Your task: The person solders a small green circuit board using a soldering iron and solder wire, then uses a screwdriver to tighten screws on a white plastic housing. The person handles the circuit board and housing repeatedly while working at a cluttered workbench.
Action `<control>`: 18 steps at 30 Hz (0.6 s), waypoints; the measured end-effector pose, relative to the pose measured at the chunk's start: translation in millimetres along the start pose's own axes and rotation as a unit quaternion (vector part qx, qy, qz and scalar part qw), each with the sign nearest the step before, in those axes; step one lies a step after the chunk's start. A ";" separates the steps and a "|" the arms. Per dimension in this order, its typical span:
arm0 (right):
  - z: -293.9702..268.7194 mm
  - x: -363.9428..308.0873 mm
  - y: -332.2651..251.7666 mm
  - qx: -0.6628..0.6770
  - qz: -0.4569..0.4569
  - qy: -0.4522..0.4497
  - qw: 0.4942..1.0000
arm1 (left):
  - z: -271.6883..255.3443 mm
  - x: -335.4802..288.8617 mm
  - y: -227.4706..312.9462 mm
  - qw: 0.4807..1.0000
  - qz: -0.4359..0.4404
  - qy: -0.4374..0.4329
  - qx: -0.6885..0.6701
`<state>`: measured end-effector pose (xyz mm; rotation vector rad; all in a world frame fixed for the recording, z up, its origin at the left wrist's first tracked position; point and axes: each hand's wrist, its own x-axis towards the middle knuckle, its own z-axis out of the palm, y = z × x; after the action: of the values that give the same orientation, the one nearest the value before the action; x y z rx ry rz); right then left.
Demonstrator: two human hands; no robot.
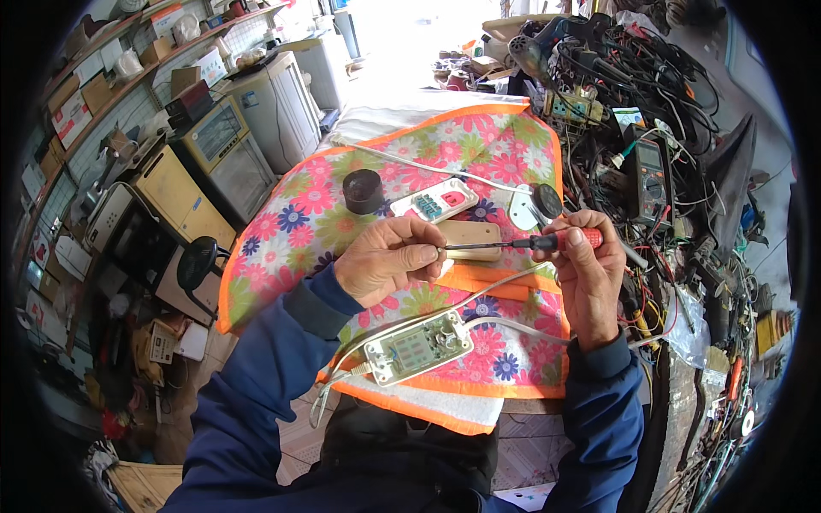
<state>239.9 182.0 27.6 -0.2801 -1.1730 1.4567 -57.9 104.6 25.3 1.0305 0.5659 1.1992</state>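
Note:
My right hand point(590, 274) is wrapped around the red and black handle of a screwdriver point(505, 244), held level above the cloth with its shaft pointing left. My left hand point(395, 259) pinches the tip end of the shaft between thumb and fingers; whether a small part is also held there is hidden. Below them lies an opened white casing point(419, 348) with its inside showing and cables at both ends. Just behind the shaft rests a beige cover point(473, 235). A pale panel with green and red parts point(434, 201) lies beyond it.
A flowered cloth point(291, 248) with orange edging covers the table. On it stand a black tape roll point(363, 191) and a round black piece point(546, 202), with a white cable point(428, 163) behind. Tangled wires and a multimeter point(652, 179) crowd the right; cabinets point(274, 107) line the left.

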 end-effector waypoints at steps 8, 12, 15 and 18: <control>-1.8 -0.7 -0.9 -0.018 -0.001 -0.005 1.000 | 3.0 -1.2 1.7 0.999 -0.009 0.016 0.027; -2.2 -0.5 0.1 -0.029 -0.004 -0.003 1.000 | 2.7 -0.8 2.5 0.999 -0.018 0.025 0.045; 0.2 -1.4 -2.2 -0.058 -0.011 -0.004 0.998 | 0.7 -0.8 1.1 0.996 -0.012 0.026 0.080; 7.0 -4.0 -11.5 -0.134 -0.045 -0.016 0.990 | -1.2 1.4 0.4 0.984 0.004 0.028 0.178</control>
<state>242.9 173.0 37.9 -0.3842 -1.3931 1.2284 -58.6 106.3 25.4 1.3042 0.8420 1.1596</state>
